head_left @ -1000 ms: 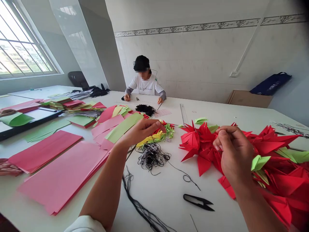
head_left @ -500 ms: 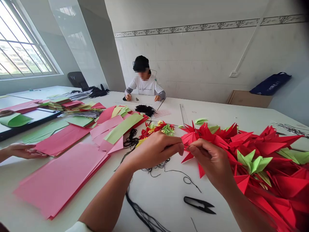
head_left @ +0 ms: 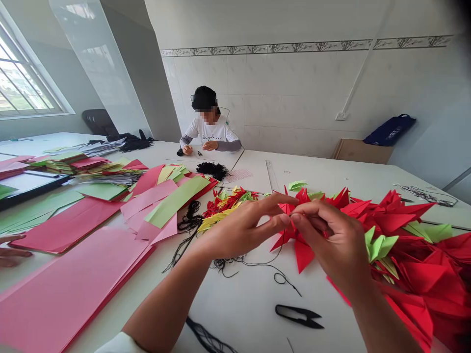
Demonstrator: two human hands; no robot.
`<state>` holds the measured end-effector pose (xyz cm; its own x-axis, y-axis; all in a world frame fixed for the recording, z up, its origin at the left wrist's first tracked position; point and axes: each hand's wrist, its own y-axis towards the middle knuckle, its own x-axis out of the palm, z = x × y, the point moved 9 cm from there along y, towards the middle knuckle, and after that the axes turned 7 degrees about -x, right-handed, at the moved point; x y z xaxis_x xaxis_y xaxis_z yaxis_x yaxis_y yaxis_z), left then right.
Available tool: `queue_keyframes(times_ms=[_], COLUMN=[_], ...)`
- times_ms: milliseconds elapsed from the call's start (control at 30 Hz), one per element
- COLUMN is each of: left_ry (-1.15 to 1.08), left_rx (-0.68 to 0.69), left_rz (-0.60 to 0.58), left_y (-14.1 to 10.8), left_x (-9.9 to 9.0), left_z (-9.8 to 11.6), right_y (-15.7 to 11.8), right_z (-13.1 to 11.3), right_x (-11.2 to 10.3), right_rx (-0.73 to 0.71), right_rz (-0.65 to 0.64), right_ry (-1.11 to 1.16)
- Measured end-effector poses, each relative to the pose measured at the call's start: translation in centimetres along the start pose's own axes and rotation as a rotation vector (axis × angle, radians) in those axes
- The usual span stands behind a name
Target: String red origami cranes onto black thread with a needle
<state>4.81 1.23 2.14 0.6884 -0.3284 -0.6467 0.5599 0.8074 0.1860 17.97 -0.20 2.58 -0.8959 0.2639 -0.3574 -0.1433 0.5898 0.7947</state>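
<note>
My left hand (head_left: 253, 223) and my right hand (head_left: 333, 233) meet at the fingertips above the middle of the table. A thin black cord (head_left: 280, 247) hangs from the point where they meet. My right thumb and index finger pinch it. The left thumb reaches the same spot, with the index finger stretched over it; what it grips is too small to make out. Red folded paper shapes (head_left: 423, 264) with green ones (head_left: 380, 245) lie behind and right of my right hand. Below the hands lie black snips (head_left: 299, 315).
Pink sheets (head_left: 73, 279), red sheets (head_left: 69, 223) and green strips (head_left: 178, 200) cover the left side. Another person's hand (head_left: 13, 250) is at the left edge. A person (head_left: 211, 127) sits across the table. Black cords (head_left: 209, 336) lie in front, and a ruler (head_left: 271, 175) lies further back.
The view has shifted right. My left index finger has straightened out over the right fingertips. The hand at the left edge has moved partly out of view, and the person across has brought their hands together.
</note>
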Motion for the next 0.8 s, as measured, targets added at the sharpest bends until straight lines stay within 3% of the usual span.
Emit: queue_keyframes(times_ms=[67,233,367,467,667,800], left_ry=[-0.077,-0.061,-0.051,-0.07,-0.281,-0.265], left_rx=[-0.022,-0.039,0.062,0.13,-0.02,0.029], left_rz=[-0.025,0.135,0.204,0.242,0.266,0.369], left_y=[0.2,0.0,0.0,0.2,0.2,-0.3], left_x=[0.6,-0.1,-0.9,-1.5,-2.1,-3.0], left_z=[-0.2,-0.8,-0.2,0.0,-1.8,-1.2], right_y=[0.6,0.6,0.3,0.3,-0.2,-0.5], right_z=[-0.9,-1.8,-1.7,-1.0,0.6,1.2], right_x=[0.1,0.4,0.2,-0.5,-2.5,-1.3], right_rx=[-0.07,-0.158,-0.171,-0.126,0.036,0.124], right_rz=[-0.002,0.028,0.063,0.119,0.288,0.212], right_ry=[-0.052,-0.118,-0.129,-0.116,-0.032,0.137])
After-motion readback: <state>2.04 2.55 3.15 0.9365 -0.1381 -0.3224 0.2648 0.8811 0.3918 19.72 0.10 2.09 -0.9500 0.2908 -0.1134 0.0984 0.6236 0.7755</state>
